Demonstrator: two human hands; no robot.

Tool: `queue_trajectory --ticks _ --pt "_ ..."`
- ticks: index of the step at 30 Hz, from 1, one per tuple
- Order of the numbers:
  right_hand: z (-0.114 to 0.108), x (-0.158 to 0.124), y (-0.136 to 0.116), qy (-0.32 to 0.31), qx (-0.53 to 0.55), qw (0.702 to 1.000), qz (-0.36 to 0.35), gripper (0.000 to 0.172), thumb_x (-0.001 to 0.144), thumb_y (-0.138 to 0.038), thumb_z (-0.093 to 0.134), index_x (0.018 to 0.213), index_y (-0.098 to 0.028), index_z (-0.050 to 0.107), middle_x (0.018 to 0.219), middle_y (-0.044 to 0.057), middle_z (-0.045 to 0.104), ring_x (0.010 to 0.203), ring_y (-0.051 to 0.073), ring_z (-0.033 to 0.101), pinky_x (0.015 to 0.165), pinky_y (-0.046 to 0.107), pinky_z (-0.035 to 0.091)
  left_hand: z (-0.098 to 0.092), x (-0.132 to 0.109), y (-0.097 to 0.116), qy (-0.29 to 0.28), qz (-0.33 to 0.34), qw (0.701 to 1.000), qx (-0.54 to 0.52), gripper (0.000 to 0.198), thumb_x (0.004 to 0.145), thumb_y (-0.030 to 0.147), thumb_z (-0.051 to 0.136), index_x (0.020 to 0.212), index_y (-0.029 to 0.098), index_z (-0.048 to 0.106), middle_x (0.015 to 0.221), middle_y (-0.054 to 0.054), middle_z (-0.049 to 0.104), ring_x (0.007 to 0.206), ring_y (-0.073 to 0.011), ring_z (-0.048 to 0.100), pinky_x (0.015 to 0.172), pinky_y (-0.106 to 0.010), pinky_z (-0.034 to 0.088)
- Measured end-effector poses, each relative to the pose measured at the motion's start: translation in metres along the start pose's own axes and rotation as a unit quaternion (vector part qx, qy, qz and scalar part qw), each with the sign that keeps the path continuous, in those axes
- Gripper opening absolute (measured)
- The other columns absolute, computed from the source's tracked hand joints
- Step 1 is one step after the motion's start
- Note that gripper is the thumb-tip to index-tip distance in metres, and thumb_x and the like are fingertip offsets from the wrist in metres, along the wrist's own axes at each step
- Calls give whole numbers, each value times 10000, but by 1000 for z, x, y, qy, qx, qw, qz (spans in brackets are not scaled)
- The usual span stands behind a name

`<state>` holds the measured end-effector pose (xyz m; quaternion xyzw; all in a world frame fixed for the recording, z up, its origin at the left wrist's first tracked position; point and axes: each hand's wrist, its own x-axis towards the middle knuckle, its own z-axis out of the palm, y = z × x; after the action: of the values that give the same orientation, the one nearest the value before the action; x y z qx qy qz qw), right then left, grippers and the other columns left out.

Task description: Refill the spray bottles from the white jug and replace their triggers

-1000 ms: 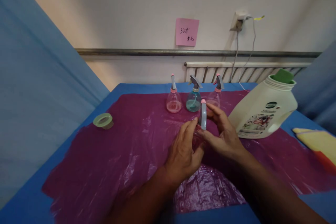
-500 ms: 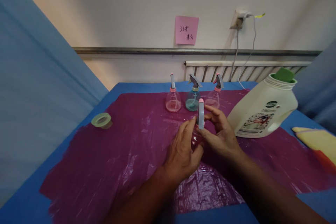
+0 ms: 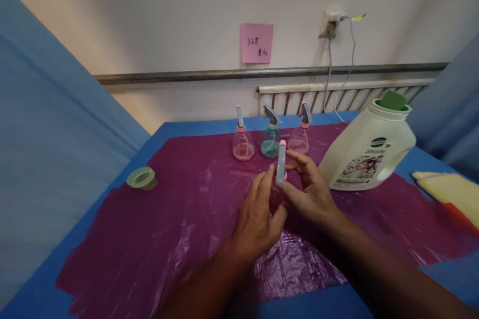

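Between my hands stands a spray bottle [image 3: 281, 165] with a grey trigger head and a pink nozzle tip; its clear reddish body is mostly hidden behind my fingers. My left hand [image 3: 257, 214] is wrapped round the body from the left. My right hand [image 3: 313, 193] has its thumb and fingers closed round the pink collar just under the head. Behind it are three more: a pink spray bottle [image 3: 243, 146], a teal spray bottle [image 3: 271, 142] and a second pink spray bottle [image 3: 299, 141], each with liquid low inside.
A large white jug [image 3: 359, 172] with a green piece in its mouth stands close to my right forearm. A small pale green funnel-like cup [image 3: 141, 178] lies at left. Purple plastic sheeting [image 3: 187, 199] covers the blue table. At far right lies a yellow cloth [image 3: 454, 194].
The view has shifted slightly, so most things sit a little further left. Both hands keep the same hold on the spray bottle, whose trigger head looks a little more tilted.
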<state>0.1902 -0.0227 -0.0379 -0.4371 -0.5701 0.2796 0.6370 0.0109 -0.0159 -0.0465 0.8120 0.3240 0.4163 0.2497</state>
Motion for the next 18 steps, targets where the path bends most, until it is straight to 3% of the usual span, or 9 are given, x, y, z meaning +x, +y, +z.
queue_trajectory --ticks 5,12,18 --pt "11 -1 3 18 27 999 -1 685 989 -245 824 1598 -378 541 1326 51 754 1240 243 737 1178 509 587 -1 2 -2 2 3 1000 -2 902 1055 179 696 1824 380 270 1661 -138 583 1491 -335 644 1225 -563 595" --pt "-1 0 -15 -68 34 997 31 786 1099 -313 685 1792 -399 323 1457 108 760 1292 277 758 1170 563 612 0 2 -5 5 18 1000 -2 933 1065 208 704 1840 398 219 1724 -147 532 1547 -350 606 1261 -607 567" --pt "-2 2 -16 -37 6 999 17 666 1053 -300 751 1664 -375 498 1385 98 787 1301 283 758 1183 565 601 0 1 -1 5 11 1000 19 931 1058 192 699 1838 380 227 1665 -148 570 1470 -336 655 1189 -549 617"
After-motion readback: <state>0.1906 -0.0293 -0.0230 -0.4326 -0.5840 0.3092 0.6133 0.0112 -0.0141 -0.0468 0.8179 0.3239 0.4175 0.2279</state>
